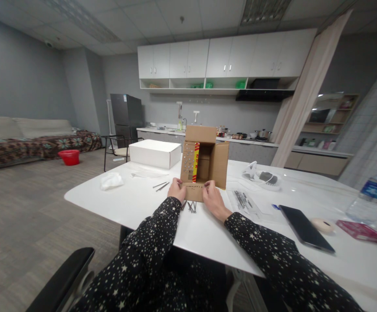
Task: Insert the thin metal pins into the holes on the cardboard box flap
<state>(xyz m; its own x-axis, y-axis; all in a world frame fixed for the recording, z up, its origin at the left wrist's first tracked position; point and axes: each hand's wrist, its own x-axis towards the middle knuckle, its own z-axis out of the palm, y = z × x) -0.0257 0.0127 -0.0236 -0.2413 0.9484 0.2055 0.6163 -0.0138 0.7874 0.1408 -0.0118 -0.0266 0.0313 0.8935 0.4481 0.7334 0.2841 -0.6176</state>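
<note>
A small brown cardboard box lies on its side on the white table, its open mouth facing me and its flaps spread. The left flap is studded with screws and carries a red and yellow label. My left hand pinches the left end of the lower front flap, which has rows of small holes. My right hand grips the same flap at its right end. A few loose dark screws lie on the table just under the flap, between my hands.
A white flat box stands behind left, with a crumpled white cloth and two long nails nearby. Right of the cardboard box: a white device, a bag of screws, a dark phone, a tape roll, a pink pack, a water bottle.
</note>
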